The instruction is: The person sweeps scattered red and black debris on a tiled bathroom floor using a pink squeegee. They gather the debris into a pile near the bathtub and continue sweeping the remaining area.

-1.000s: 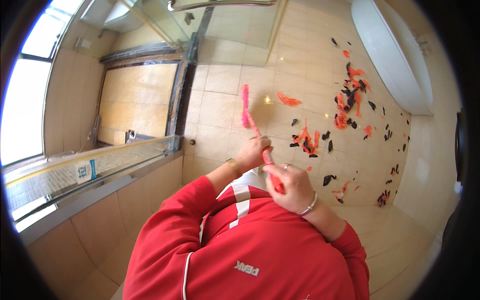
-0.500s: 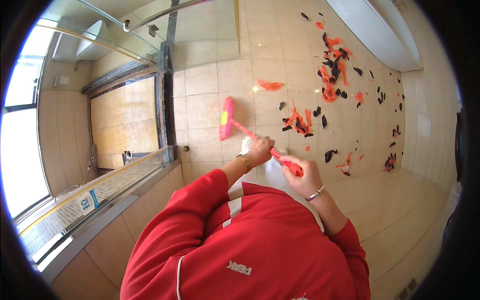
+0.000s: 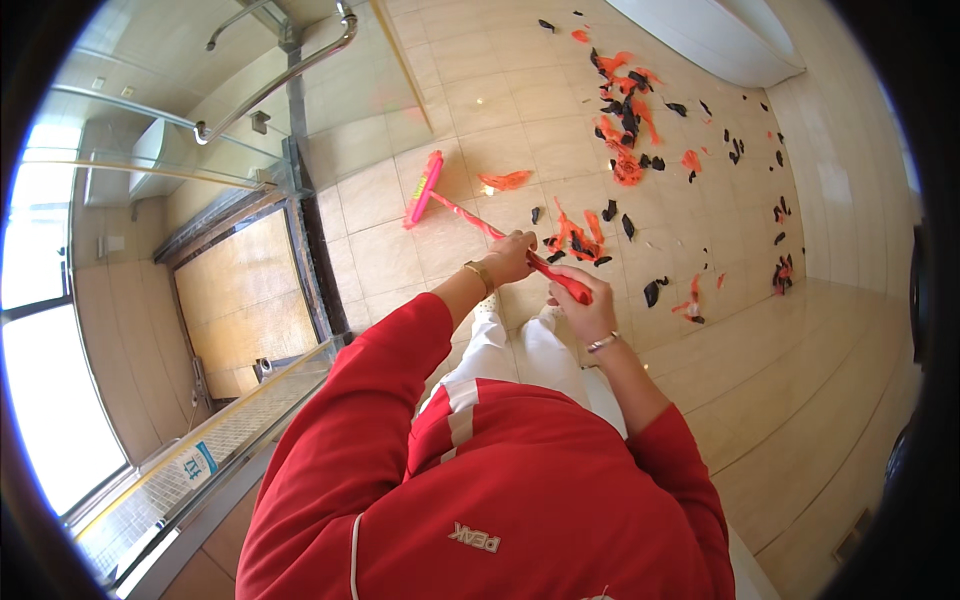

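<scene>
A broom with a red handle and a pink head (image 3: 424,190) slants away from me to the far left, its bristles at the tiled floor. My left hand (image 3: 508,257) is wrapped round the middle of the handle. Around the thick red grip (image 3: 566,281) at the near end closes my right hand (image 3: 588,303). To the right of the broom head lies a flat orange-red scrap (image 3: 506,181). Just beyond my hands is a small pile of orange-red and black scraps (image 3: 577,238). Farther right spreads a larger heap of such scraps (image 3: 627,120).
A white bathtub (image 3: 715,40) stands at the far right. On the left are a glass panel with a metal bar (image 3: 285,80), a dark raised sill (image 3: 312,250) and a sunken wooden-looking floor (image 3: 250,290). More scraps (image 3: 783,273) lie along the right wall.
The broom head has moved forward and left, and its handle now reaches farther out. Both hands have shifted slightly forward with it. My view has turned and moved a little.
</scene>
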{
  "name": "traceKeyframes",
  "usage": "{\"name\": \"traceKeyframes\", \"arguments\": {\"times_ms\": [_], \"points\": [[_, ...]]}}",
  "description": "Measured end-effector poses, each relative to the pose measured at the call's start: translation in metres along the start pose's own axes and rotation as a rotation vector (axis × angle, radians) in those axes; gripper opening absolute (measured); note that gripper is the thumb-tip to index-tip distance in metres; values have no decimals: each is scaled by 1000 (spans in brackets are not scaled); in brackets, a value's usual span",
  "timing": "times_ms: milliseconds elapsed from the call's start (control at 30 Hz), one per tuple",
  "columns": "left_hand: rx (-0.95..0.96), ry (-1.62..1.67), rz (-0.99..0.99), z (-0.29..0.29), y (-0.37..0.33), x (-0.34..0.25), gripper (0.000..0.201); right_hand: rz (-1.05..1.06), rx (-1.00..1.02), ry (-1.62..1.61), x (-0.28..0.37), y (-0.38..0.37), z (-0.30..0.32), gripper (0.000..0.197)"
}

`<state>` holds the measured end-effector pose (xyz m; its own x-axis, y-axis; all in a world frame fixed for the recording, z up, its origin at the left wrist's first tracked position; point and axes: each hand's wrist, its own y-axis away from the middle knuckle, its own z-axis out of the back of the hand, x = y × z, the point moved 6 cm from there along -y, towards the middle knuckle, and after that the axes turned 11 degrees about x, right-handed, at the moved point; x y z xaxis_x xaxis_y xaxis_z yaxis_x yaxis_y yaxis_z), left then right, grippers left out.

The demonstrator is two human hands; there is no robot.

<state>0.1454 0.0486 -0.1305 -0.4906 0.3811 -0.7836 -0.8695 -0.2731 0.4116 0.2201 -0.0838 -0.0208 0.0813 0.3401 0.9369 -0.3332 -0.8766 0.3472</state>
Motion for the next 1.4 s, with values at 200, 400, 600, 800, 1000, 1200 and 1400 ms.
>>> {"name": "traceKeyframes", "arguments": {"times_ms": [200,400,600,800,1000,1200,1400], "points": [[254,-305,-79,-68,-29,-36,15,-57,-151,60,9,39,28,23],[189,-153,-272,-57,-4,-132,28,114,-113,555,102,84,41,22],[197,-272,-250,-22,1,-115,24,187,-148,340,84,71,34,22],[283,-417,46,-21,-52,0,16,-92,-127,-153,-39,-5,14,26],[323,-382,-175,-70,-50,-36,22,-107,-219,-72,-10,38,37,25],[185,-87,-347,-56,-12,-127,28,112,-242,485,85,80,42,19],[138,-160,-300,-51,43,-151,21,129,-58,494,119,105,41,13]]}}
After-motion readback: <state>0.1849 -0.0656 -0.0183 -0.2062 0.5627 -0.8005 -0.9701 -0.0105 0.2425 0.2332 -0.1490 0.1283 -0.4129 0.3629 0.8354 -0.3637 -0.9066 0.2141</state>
